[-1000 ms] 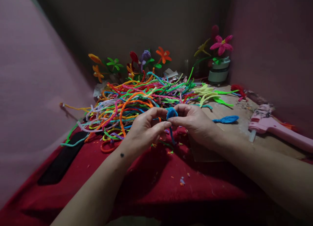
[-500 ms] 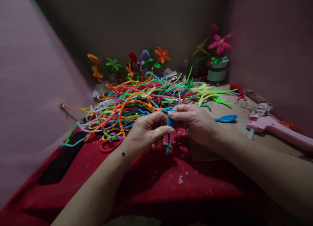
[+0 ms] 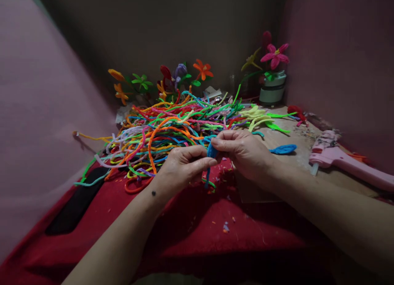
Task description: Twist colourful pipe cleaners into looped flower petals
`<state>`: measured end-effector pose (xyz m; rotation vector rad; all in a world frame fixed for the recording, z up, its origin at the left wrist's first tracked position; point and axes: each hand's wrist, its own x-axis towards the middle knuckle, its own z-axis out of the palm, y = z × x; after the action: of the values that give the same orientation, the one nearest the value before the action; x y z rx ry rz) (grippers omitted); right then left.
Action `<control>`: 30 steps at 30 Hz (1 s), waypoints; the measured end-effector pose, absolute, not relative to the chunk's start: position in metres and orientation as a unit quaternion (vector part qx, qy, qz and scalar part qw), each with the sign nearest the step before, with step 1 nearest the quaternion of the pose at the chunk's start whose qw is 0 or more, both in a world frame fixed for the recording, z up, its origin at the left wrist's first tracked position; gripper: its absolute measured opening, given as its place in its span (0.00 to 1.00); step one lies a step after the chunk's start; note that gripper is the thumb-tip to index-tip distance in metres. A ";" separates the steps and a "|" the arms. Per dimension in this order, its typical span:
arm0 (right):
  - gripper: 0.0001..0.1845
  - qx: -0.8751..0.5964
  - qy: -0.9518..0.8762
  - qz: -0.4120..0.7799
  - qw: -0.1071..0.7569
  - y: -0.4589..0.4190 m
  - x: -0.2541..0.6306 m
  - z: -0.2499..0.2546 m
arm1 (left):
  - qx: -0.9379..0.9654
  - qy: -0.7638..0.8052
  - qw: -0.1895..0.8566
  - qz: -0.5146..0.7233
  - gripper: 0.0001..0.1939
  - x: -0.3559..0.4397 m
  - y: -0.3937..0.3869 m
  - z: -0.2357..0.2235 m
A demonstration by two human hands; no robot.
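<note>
Between my two hands is a blue pipe cleaner petal (image 3: 211, 150), folded flat, with a short tail hanging below it. The thumb and fingers of my left hand (image 3: 186, 164) pinch its lower end. My right hand (image 3: 238, 147) grips the upper end between thumb and bent forefinger; part of the petal is hidden behind these fingers. A finished-looking blue petal (image 3: 283, 149) lies on the board to the right of my right hand. Just behind both hands spreads a big heap of many-coloured pipe cleaners (image 3: 172, 127).
A pink glue gun (image 3: 335, 155) rests on the brown board (image 3: 298, 133) at right. Pipe cleaner flowers (image 3: 203, 69) line the back, and one pink flower (image 3: 275, 56) rises from a pale pot (image 3: 272, 90). A black strip (image 3: 75, 203) lies left on the red cloth (image 3: 184, 240).
The blue petal has turned slightly in my fingers, and its tail now hangs a little further left. Both hands keep their pinch. The whole view has shifted slightly.
</note>
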<state>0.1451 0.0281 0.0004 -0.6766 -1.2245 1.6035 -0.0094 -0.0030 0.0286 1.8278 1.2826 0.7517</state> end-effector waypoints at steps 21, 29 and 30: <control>0.11 -0.323 -0.541 0.617 0.471 0.030 0.144 0.000 | 0.617 0.534 0.408 0.409 0.11 -0.009 0.000 0.024; 0.10 -0.374 -0.583 0.615 0.377 0.020 0.142 0.004 | 0.562 0.502 0.490 0.439 0.10 -0.012 0.001 0.025; 0.09 -0.380 -0.583 0.615 0.371 0.019 0.141 0.004 | 0.557 0.498 0.486 0.454 0.09 -0.012 0.002 0.023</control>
<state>0.1410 0.0190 0.0035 -0.9742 -1.4948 1.5761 -0.0120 0.0015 0.0233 1.3541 1.2107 1.1038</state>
